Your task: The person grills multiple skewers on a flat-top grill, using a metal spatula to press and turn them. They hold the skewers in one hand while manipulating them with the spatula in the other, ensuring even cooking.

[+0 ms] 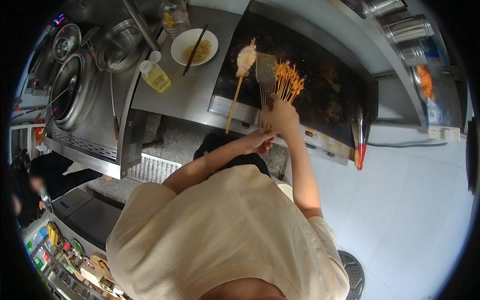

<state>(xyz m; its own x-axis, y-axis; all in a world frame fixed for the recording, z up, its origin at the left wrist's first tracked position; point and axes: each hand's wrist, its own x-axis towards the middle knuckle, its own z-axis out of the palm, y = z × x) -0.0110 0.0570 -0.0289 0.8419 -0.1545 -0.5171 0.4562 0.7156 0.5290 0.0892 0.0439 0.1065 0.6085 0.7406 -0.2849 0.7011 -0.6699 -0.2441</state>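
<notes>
Many thin skewers with orange pieces of food [288, 78] lie fanned on the dark flat griddle [322, 75]. My left hand [260, 142] grips the lower ends of a bundle of wooden skewers at the griddle's front edge. My right hand [283, 114] is closed around the handle of a wide metal spatula [266, 71], whose blade lies over the bundle's upper part, hiding the food there. To the left, one skewer with a pale, flat piece of food [246, 60] rests on the griddle, its stick sticking out over the front edge.
Left of the griddle, a steel counter holds a white bowl of noodles [195, 47] with chopsticks and a bottle of yellow oil [156, 78]. Red-handled tongs [361, 150] hang over the griddle's right front corner. Pots and a ladle [112, 97] stand farther left. Another person's hand [41, 204] shows at far left.
</notes>
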